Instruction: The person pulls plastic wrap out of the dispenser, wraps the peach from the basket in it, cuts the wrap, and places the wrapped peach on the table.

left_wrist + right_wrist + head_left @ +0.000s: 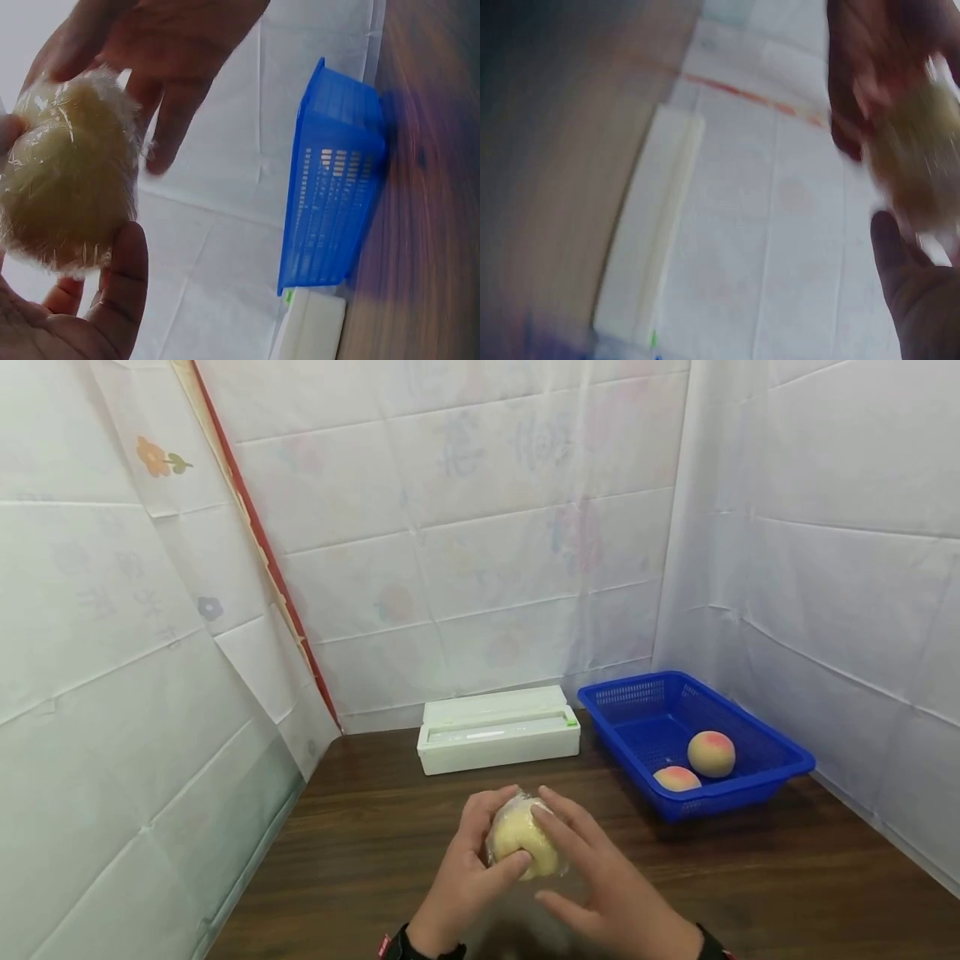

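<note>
A pale yellow peach (542, 858) wrapped in clear plastic film is held up above the front of the table. My left hand (467, 881) grips it from the left, thumb across its near side and fingers around the back. On the other side my right hand (611, 885) has its fingers extended along the film, with the thumb apart from the fruit. Crinkled film (56, 259) clings round the peach in the left wrist view. The right wrist view is blurred but shows both hands around the wrapped fruit.
A white cling film box (501, 750) stands against the back sheet, a strip of film along its slot. To its right sits a blue basket (622, 739) with two peaches, one upright peach (711, 754) and one partly hidden behind the rim. White sheets enclose the dark wooden table (352, 843).
</note>
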Motion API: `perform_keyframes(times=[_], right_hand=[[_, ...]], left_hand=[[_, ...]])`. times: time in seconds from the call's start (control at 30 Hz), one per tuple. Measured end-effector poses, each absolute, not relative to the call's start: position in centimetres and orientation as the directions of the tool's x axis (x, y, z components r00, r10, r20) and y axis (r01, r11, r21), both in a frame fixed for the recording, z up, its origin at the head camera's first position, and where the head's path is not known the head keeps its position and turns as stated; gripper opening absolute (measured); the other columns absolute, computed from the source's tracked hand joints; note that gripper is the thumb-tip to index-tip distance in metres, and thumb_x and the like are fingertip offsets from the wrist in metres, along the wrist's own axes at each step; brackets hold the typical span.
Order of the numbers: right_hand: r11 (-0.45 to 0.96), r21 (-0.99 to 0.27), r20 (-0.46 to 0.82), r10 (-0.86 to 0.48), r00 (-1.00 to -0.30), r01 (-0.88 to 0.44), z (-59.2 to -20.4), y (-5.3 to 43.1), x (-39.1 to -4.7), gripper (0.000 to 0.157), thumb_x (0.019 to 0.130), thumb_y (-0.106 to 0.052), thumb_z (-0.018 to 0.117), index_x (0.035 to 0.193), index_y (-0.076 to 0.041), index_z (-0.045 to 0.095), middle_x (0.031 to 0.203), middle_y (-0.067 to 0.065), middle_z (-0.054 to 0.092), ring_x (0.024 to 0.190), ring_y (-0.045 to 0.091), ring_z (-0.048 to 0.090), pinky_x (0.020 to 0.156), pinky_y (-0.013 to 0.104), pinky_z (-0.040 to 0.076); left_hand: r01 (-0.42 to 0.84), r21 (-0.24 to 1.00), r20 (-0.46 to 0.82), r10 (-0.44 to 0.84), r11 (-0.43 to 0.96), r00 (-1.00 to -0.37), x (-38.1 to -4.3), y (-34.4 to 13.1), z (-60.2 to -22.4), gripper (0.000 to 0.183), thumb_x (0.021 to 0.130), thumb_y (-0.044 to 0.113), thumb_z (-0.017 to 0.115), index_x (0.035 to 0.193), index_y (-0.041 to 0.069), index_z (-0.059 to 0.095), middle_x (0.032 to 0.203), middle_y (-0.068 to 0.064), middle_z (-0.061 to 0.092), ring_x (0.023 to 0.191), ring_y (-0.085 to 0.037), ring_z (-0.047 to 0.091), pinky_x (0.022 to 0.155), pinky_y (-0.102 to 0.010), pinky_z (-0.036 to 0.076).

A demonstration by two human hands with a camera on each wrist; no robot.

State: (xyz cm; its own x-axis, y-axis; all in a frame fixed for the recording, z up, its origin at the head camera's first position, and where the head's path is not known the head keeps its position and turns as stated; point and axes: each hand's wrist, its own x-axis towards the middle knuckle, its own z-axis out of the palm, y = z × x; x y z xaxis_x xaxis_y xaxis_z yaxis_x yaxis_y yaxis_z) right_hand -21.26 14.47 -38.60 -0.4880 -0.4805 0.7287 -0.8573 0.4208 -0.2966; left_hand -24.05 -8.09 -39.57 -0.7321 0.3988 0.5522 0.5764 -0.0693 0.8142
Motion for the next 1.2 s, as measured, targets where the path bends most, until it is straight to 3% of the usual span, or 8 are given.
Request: perform_keyframes(times=[0.13,0.23,0.4,0.53,0.7,0.9,1.03,1.2], right_hand=[[0.401,-0.304,0.744,-0.467,-0.478,-0.864,-39.4,13.1,-21.2,0.095,0.09,-0.016,0.084,0.164,0.005,0.027,0.173,0.021,0.023,0.161,0.019,0.029,0.122,0.015,0.031],[0.434,-0.312,0.735,-0.453,-0.504,-0.845,-39.9,12.8,-21.3,0.1,0.086,-0.012,0.086,0.164,0.004,0.026,0.172,0.021,0.022,0.161,0.021,0.027,0.121,0.02,0.037],[0.464,-0.33,0.731,-0.425,-0.534,-0.822,-40.6,12.3,-21.4,0.101,0.084,-0.011,0.085,0.164,0.001,0.026,0.167,0.021,0.024,0.153,0.023,0.034,0.116,0.032,0.048],[0.462,-0.358,0.742,-0.387,-0.547,-0.812,-40.7,12.0,-21.5,0.098,0.083,-0.009,0.084,0.164,0.0,0.028,0.163,0.02,0.028,0.147,0.024,0.039,0.115,0.03,0.047],[0.472,-0.378,0.738,-0.367,-0.567,-0.797,-40.8,12.1,-21.6,0.098,0.083,-0.008,0.085,0.164,-0.003,0.029,0.163,0.019,0.028,0.145,0.025,0.042,0.113,0.031,0.05],[0.465,-0.363,0.751,-0.367,-0.549,-0.808,-40.9,12.7,-21.9,0.098,0.08,-0.005,0.086,0.162,-0.003,0.033,0.161,0.017,0.035,0.141,0.022,0.046,0.115,0.022,0.045],[0.416,-0.459,0.729,-0.329,-0.601,-0.785,-40.9,13.6,-21.7,0.095,0.084,-0.007,0.087,0.161,-0.004,0.032,0.159,0.011,0.042,0.137,0.014,0.051,0.11,0.018,0.046],[0.352,-0.675,0.598,-0.253,-0.76,-0.648,-40.1,14.4,-21.6,0.078,0.097,-0.018,0.08,0.159,-0.023,0.034,0.165,0.01,0.03,0.143,0.022,0.044,0.099,0.036,0.057]], left_hand=[[0.576,0.814,0.552,0.42,-0.081,-0.721,-23.8,-7.8,-39.5,0.057,0.104,0.001,0.061,0.158,0.012,0.046,0.143,-0.02,0.049,0.108,-0.012,0.063,0.082,-0.032,0.062],[0.522,0.851,0.493,0.438,-0.062,-0.752,-23.5,-7.7,-39.3,0.057,0.107,0.006,0.058,0.16,0.018,0.043,0.14,-0.018,0.052,0.108,-0.013,0.064,0.083,-0.032,0.062],[0.493,0.869,0.456,0.459,-0.045,-0.762,-23.2,-7.0,-39.5,0.057,0.109,0.01,0.053,0.162,0.023,0.037,0.144,-0.016,0.045,0.109,-0.016,0.06,0.085,-0.031,0.06],[0.527,0.849,0.487,0.452,-0.043,-0.747,-23.3,-6.5,-39.7,0.054,0.108,0.009,0.053,0.159,0.022,0.04,0.145,-0.016,0.045,0.109,-0.017,0.058,0.085,-0.031,0.059],[0.495,0.869,0.451,0.448,-0.022,-0.772,-23.3,-6.2,-39.5,0.051,0.108,0.013,0.055,0.155,0.027,0.042,0.148,-0.008,0.046,0.112,-0.019,0.058,0.088,-0.031,0.058],[0.464,0.886,0.406,0.482,0.001,-0.776,-23.6,-6.3,-39.4,0.054,0.109,0.016,0.056,0.159,0.027,0.04,0.148,-0.014,0.046,0.111,-0.019,0.061,0.087,-0.031,0.06],[0.445,0.895,0.381,0.479,0.023,-0.791,-23.6,-6.7,-39.6,0.061,0.107,0.017,0.062,0.162,0.03,0.039,0.158,-0.016,0.041,0.119,-0.018,0.062,0.093,-0.03,0.06],[0.482,0.876,0.439,0.447,-0.021,-0.779,-23.9,-7.2,-39.5,0.064,0.102,0.012,0.072,0.159,0.021,0.047,0.158,-0.016,0.048,0.12,-0.016,0.068,0.094,-0.031,0.062]])
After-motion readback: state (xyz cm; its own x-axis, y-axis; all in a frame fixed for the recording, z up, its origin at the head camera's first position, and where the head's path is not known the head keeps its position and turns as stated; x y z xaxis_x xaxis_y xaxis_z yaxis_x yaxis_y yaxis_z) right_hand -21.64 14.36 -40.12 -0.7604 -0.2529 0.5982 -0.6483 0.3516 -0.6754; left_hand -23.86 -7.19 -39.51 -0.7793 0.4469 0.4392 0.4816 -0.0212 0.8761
